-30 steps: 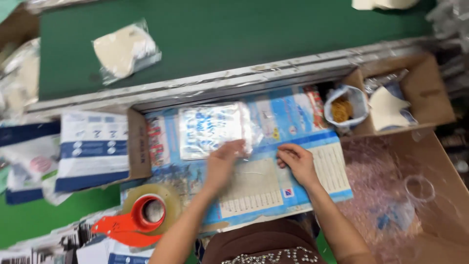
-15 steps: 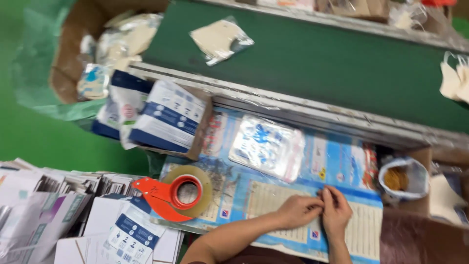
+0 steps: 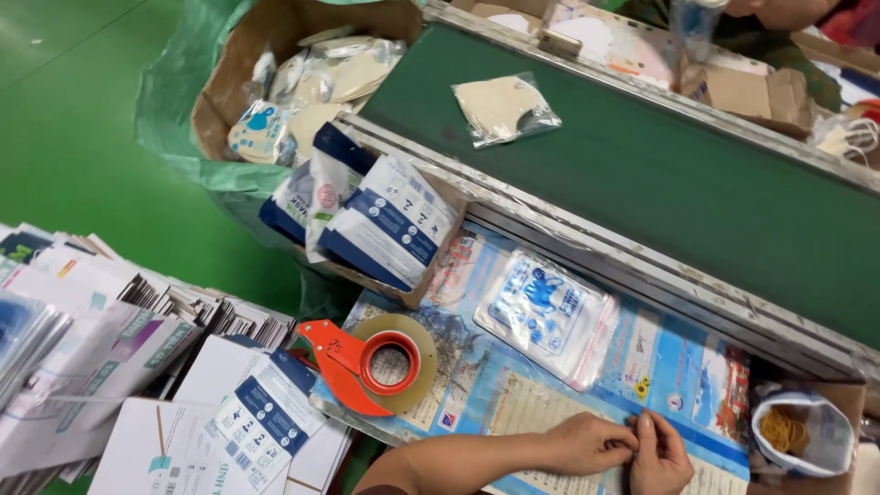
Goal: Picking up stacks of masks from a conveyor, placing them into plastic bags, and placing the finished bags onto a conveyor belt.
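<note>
**Green conveyor and packing worktop, seen from above**

Green belting of the conveyor [image 3: 660, 183] crosses the upper right on a slant and carries 1 clear bag holding a beige mask [image 3: 502, 107], lying flat near the belt's upper left end. At the belt's left end a cardboard box lined with green plastic [image 3: 229, 82] holds a loose heap of bagged masks, set where finished pieces can drop in by judgement. Along the left edge of the worktop lie stacks of flat printed cartons [image 3: 119, 321], fanned for easy picking. Against the conveyor's metal rail a smaller open carton [image 3: 403, 229] props white-and-blue pouches upright. A large blue printed sheet [image 3: 568, 385] covers the worktop like a mat. On it, near the rail, lies a stack of clear bags printed in blue [image 3: 550, 316]. At the sheet's left corner rests a red tape dispenser with a tan roll [image 3: 376, 365], within reach. At the right edge a small bag of rubber bands [image 3: 796, 431] stands open.

At the near edge of the sheet the left hand [image 3: 587, 445] and right hand [image 3: 660, 458] meet fingertip to fingertip, both pinched narrow on something too small to identify, just above the sheet's pale table panel.
</note>
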